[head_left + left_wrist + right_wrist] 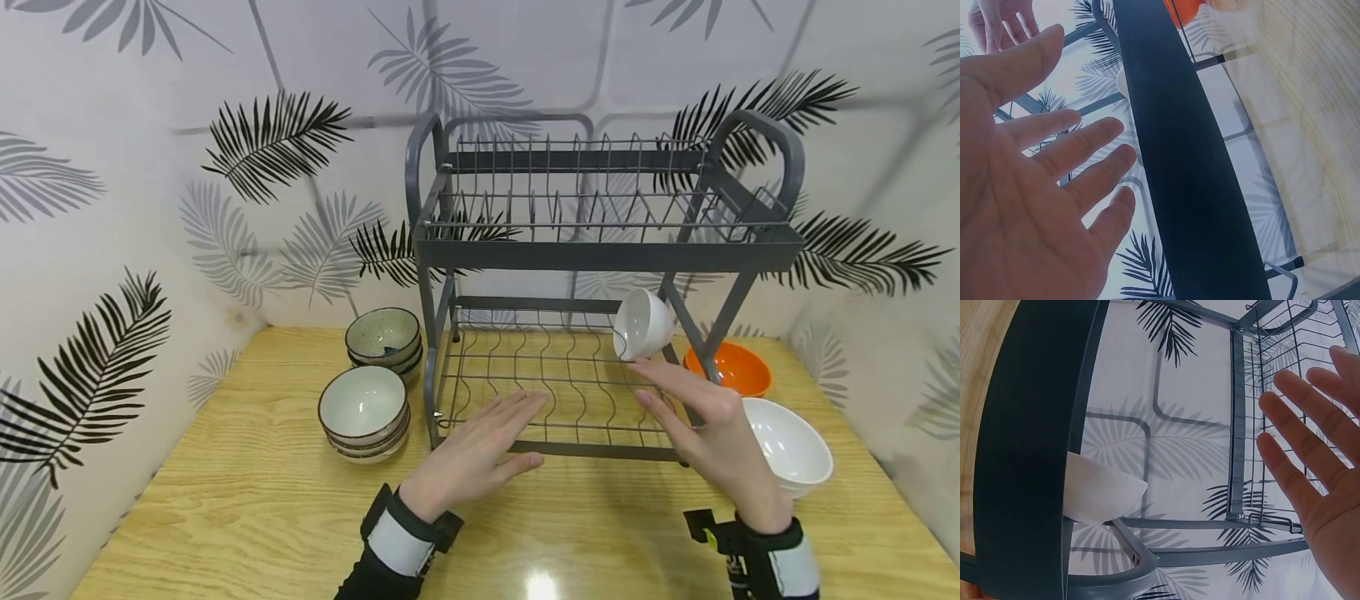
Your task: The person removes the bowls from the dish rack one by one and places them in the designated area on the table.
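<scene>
A small white bowl [654, 323] stands tilted on its side on the right end of the dish rack's lower shelf [585, 451]. Just in front of it is my right hand [708, 429], its fingers extended toward the bowl. The right wrist view shows a gap between those spread fingers and the bowl [1100, 490], which the rack's dark bar partly hides. My left hand [476, 454] hovers before the front of the lower shelf, fingers straight and palm bare in the left wrist view. Neither hand holds anything.
The rack's upper tier [607, 254] overhangs the lower shelf. Left of the rack are two bowl stacks, a greenish one [382, 333] and a pale dark-rimmed one [363, 408]. On the right sit an orange bowl [742, 371] and a larger white bowl [791, 446]. Patterned wall stands behind.
</scene>
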`<action>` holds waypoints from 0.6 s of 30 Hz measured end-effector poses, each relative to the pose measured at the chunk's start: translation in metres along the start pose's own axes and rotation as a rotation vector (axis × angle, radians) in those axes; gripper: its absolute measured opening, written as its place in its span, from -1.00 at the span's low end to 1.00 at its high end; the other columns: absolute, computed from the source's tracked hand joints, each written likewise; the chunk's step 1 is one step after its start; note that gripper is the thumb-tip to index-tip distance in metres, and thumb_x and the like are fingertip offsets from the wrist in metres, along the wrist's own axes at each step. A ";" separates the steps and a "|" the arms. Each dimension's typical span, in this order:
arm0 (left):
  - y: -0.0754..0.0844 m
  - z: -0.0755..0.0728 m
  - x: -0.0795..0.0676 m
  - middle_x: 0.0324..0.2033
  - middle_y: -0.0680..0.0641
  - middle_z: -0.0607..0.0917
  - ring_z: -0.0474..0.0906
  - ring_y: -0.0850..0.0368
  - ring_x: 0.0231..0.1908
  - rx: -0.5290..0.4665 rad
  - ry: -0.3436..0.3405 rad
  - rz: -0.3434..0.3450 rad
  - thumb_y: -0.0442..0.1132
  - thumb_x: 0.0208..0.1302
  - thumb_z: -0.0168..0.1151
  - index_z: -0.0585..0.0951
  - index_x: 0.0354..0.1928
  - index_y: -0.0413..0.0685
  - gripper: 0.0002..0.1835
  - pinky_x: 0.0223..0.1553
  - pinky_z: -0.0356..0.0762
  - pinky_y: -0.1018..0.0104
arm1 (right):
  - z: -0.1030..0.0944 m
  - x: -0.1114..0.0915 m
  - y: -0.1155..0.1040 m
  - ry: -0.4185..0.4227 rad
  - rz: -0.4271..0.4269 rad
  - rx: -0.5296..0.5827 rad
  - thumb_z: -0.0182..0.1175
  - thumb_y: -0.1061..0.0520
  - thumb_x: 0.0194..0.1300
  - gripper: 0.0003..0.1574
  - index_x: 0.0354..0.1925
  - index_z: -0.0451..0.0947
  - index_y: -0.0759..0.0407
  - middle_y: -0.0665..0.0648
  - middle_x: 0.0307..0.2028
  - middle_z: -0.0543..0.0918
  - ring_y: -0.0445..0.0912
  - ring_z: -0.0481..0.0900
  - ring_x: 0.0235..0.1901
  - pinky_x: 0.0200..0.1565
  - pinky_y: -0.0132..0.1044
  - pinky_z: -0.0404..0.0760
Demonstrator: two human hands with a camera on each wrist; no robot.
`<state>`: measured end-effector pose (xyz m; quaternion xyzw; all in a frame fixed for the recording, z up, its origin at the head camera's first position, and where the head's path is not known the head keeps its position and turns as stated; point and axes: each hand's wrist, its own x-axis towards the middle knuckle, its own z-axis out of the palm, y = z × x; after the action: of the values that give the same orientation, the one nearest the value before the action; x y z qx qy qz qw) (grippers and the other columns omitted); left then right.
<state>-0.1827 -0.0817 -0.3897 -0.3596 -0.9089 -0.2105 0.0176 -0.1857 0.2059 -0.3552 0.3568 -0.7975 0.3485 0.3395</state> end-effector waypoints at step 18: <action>0.010 0.010 0.006 0.43 -0.08 0.45 0.37 -0.03 0.44 0.064 0.215 0.010 -0.03 0.48 0.15 0.34 0.47 -0.04 -0.39 0.56 0.14 -0.01 | -0.003 0.001 -0.001 -0.002 0.018 0.006 0.39 0.58 -0.05 -0.31 0.10 0.68 0.23 0.28 -0.03 0.78 -0.47 0.56 0.17 0.23 -0.62 0.49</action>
<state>-0.1800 -0.0674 -0.3939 -0.3388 -0.9062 -0.2188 0.1273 -0.1843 0.2069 -0.3525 0.3508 -0.8000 0.3535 0.3345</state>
